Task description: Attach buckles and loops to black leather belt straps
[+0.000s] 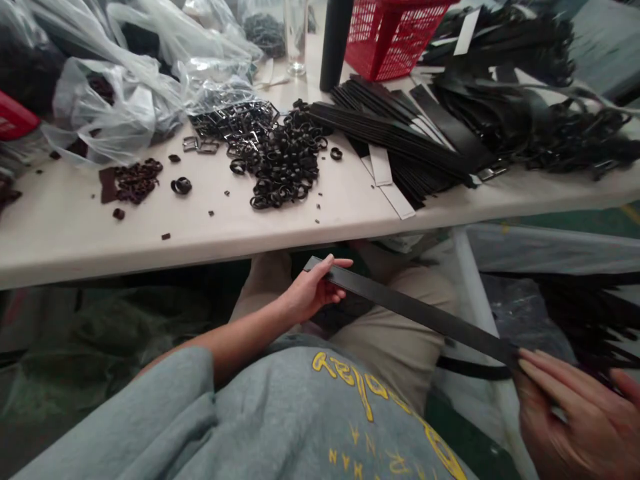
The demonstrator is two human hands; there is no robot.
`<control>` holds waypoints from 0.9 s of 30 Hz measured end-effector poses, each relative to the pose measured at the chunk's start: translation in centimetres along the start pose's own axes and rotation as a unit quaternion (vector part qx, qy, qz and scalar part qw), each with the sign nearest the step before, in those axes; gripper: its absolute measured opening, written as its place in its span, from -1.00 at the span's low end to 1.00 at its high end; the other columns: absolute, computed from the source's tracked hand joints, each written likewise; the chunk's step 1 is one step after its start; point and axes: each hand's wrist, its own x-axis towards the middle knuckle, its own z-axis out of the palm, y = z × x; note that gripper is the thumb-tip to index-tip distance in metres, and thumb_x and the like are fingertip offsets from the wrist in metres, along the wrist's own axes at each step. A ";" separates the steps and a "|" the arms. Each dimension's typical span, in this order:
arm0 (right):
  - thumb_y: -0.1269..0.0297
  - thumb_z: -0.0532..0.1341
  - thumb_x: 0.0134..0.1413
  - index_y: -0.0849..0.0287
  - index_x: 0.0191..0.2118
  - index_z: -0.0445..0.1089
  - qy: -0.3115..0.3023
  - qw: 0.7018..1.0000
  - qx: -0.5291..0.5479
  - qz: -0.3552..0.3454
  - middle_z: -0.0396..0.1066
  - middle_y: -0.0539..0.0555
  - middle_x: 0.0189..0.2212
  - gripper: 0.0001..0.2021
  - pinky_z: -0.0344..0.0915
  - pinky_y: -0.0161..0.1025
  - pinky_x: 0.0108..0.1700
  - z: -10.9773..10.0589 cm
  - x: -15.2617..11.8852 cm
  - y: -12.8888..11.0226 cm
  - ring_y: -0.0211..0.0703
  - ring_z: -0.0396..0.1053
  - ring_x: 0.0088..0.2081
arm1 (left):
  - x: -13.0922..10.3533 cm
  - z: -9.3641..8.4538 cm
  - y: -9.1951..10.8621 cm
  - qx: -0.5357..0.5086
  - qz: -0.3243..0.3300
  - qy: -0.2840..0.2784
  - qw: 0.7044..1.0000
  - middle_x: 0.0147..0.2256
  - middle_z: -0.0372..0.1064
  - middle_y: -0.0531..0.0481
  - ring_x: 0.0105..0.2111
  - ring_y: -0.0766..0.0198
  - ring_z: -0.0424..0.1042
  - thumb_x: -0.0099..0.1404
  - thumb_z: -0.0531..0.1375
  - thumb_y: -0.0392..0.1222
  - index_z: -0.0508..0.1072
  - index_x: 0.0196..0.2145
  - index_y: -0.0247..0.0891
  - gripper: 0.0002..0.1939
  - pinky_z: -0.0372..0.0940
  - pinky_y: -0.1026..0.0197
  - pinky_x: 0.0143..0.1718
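Note:
A black belt strap [415,308] stretches across my lap, below the table's front edge. My left hand [320,287] pinches it near its squared end, thumb on top. At the lower right, my right hand [575,407] is closed on the strap farther along, slightly blurred. Part of the strap hangs in a loop beneath, beside my right hand. On the table ahead lie a heap of black belt loops [287,160] and a pile of metal buckles [235,123].
The white table [200,250] spans the front. Stacked black straps [400,143] and a red basket [395,40] are on its right side, plastic bags [120,100] on its left. Small brown loops [137,180] lie near the bags. A white-rimmed bin [477,287] stands at right.

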 end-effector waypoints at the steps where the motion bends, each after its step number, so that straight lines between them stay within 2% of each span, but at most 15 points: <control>1: 0.25 0.34 0.04 -0.72 0.11 0.30 0.003 1.000 -0.015 -0.018 0.61 -0.19 -0.25 -0.38 0.35 0.31 0.12 -0.2 -0.5 0.1 0.31 0.56 -0.30 | 0.0 -0.1 0.0 0.008 -0.006 0.019 1.000 -0.50 0.43 0.03 -0.57 0.43 0.43 0.38 0.20 0.00 0.54 -0.04 -0.34 -0.63 0.34 0.43 -0.52; 3: 0.27 0.31 0.10 -0.63 0.21 0.23 -0.009 0.998 -0.049 -0.041 0.62 -0.15 -0.27 -0.34 0.36 0.29 0.10 -0.6 -1.0 0.1 0.30 0.57 -0.31 | -0.1 -0.3 0.1 0.014 -0.020 0.042 0.999 -0.48 0.44 0.05 -0.57 0.45 0.45 0.36 0.23 -0.16 0.53 -0.07 -0.33 -0.75 0.36 0.44 -0.52; 4: 0.27 0.31 0.12 -0.56 0.21 0.27 -0.018 0.997 -0.062 -0.035 0.62 -0.12 -0.30 -0.38 0.39 0.26 0.08 -0.7 -1.2 0.0 0.28 0.57 -0.29 | -0.1 -0.4 0.2 0.013 -0.026 0.048 0.998 -0.47 0.45 0.05 -0.56 0.45 0.46 0.34 0.24 -0.19 0.52 -0.07 -0.32 -0.76 0.37 0.44 -0.51; 6: 0.20 0.29 0.17 -0.36 0.10 0.45 -0.050 0.996 -0.070 0.001 0.62 -0.03 -0.31 -0.60 0.46 0.14 -0.04 -1.0 -1.2 -0.5 0.22 0.58 -0.24 | -0.1 -0.5 0.5 0.016 -0.031 0.051 0.998 -0.45 0.47 0.05 -0.55 0.45 0.47 0.31 0.27 -0.18 0.50 -0.06 -0.30 -0.73 0.38 0.44 -0.51; 8: 0.07 0.26 0.20 -0.13 -0.15 0.58 -0.113 0.991 -0.035 0.062 0.61 0.03 -0.36 -0.82 0.50 -0.02 -0.23 -1.3 -0.8 -1.3 0.12 0.58 -0.29 | 0.1 -0.6 1.2 0.028 -0.017 0.050 0.998 -0.47 0.47 0.06 -0.57 0.45 0.45 0.29 0.31 -0.12 0.48 -0.10 -0.30 -0.72 0.36 0.45 -0.52; 10: -0.07 0.23 0.18 -0.02 -0.32 0.56 -0.196 0.970 0.027 0.140 0.58 0.03 -0.44 -0.72 0.44 -0.14 -0.39 -1.5 -0.1 -2.1 -0.02 0.53 -0.44 | 0.6 -0.6 2.1 0.035 0.003 0.052 0.998 -0.51 0.45 0.09 -0.60 0.47 0.42 0.26 0.34 -0.06 0.45 -0.22 -0.31 -0.73 0.34 0.47 -0.53; 12: -0.14 0.23 0.13 0.02 -0.37 0.54 -0.259 0.941 0.078 0.203 0.54 -0.01 -0.51 -0.66 0.37 -0.20 -0.48 -1.5 0.7 -2.7 -0.11 0.46 -0.53 | 1.1 -0.5 3.0 0.036 0.003 0.053 0.998 -0.54 0.42 0.11 -0.62 0.48 0.39 0.27 0.33 0.01 0.39 -0.32 -0.30 -0.68 0.32 0.47 -0.55; 15: -0.14 0.24 0.10 0.02 -0.37 0.53 -0.294 0.921 0.102 0.234 0.52 -0.03 -0.51 -0.66 0.34 -0.23 -0.49 -1.5 1.3 -3.1 -0.13 0.44 -0.53 | 1.5 -0.7 3.8 0.038 -0.029 0.063 0.997 -0.58 0.39 0.10 -0.65 0.48 0.36 0.31 0.25 0.16 0.34 -0.39 -0.29 -0.57 0.28 0.47 -0.60; 17: -0.11 0.22 0.13 0.01 -0.35 0.52 -0.280 0.934 0.081 0.207 0.53 -0.01 -0.48 -0.68 0.36 -0.20 -0.45 -1.4 1.2 -3.0 -0.10 0.46 -0.49 | 1.5 -1.0 4.0 0.039 -0.046 0.073 0.996 -0.59 0.38 0.07 -0.65 0.46 0.36 0.32 0.18 0.27 0.36 -0.40 -0.30 -0.50 0.28 0.45 -0.60; 20: -0.01 0.18 0.23 0.01 -0.30 0.50 -0.223 0.969 0.014 0.109 0.56 0.05 -0.38 -0.74 0.41 -0.11 -0.23 -1.0 0.0 -2.7 -0.02 0.51 -0.34 | 1.1 -1.7 3.8 0.048 -0.073 0.059 0.994 -0.57 0.40 0.02 -0.62 0.40 0.42 0.30 0.13 0.34 0.43 -0.38 -0.33 -0.42 0.33 0.40 -0.56; 22: 0.07 0.16 0.26 0.03 -0.28 0.50 -0.216 0.975 -0.015 0.042 0.56 0.07 -0.37 -0.77 0.40 -0.06 -0.12 -0.7 -1.4 -2.5 0.01 0.52 -0.28 | 0.6 -2.3 3.5 0.075 -0.083 0.037 0.993 -0.54 0.44 -0.01 -0.58 0.38 0.46 0.29 0.23 0.21 0.46 -0.35 -0.35 -0.52 0.36 0.39 -0.51; 24: 0.08 0.13 0.28 0.04 -0.29 0.49 -0.255 0.967 -0.007 -0.005 0.55 0.06 -0.39 -0.75 0.41 -0.04 -0.15 -0.4 -2.9 -2.4 0.00 0.52 -0.32 | 0.1 -2.8 3.1 0.121 -0.080 0.013 0.989 -0.49 0.48 -0.01 -0.52 0.37 0.51 0.21 0.36 -0.05 0.47 -0.31 -0.36 -0.70 0.38 0.40 -0.46; 25: 0.05 0.13 0.29 0.04 -0.29 0.48 -0.284 0.958 0.013 -0.020 0.55 0.04 -0.40 -0.74 0.42 -0.05 -0.19 -0.3 -3.7 -2.4 -0.01 0.52 -0.35 | -0.2 -3.0 2.8 0.145 -0.077 0.002 0.986 -0.46 0.50 0.00 -0.51 0.38 0.52 0.16 0.39 -0.16 0.48 -0.27 -0.36 -0.74 0.39 0.39 -0.44; 27: -0.02 0.14 0.27 0.02 -0.25 0.48 -0.332 0.940 0.070 -0.026 0.57 0.01 -0.36 -0.72 0.45 -0.06 -0.24 0.0 -4.9 -2.8 -0.02 0.54 -0.36 | -0.7 -3.2 2.2 0.191 -0.078 -0.022 0.978 -0.43 0.51 0.03 -0.50 0.39 0.52 0.12 0.40 -0.27 0.48 -0.16 -0.34 -0.67 0.39 0.39 -0.42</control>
